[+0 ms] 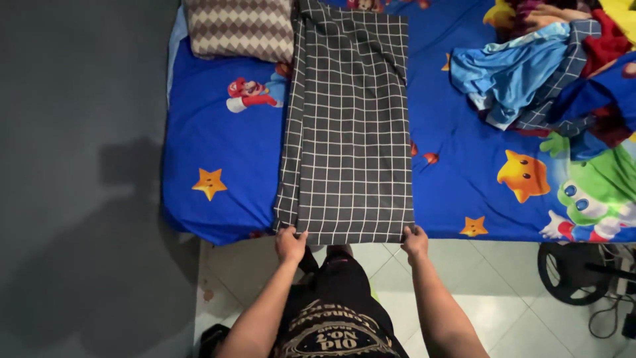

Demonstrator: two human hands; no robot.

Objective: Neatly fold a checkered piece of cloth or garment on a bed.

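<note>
Two hands: both closed on the near edge of the checked cloth, one at each corner
Bed (218,146): covered by a blue cartoon-print sheet with stars; it carries everything else
Checked cloth (348,126): dark grey with a white grid, already folded into one long strip, lying lengthwise down the middle of the bed, near edge at the bed's edge; judged partly folded, cross folds left to do
Clothes pile (550,73): loose, unfolded garments, blue, red and yellow, heaped at the far right
Pillow (240,28): brown zigzag pattern, far left, just beside the cloth
Left hand (290,244): pinches the near left corner
Right hand (415,240): pinches the near right corner
Containers: none in view
</note>
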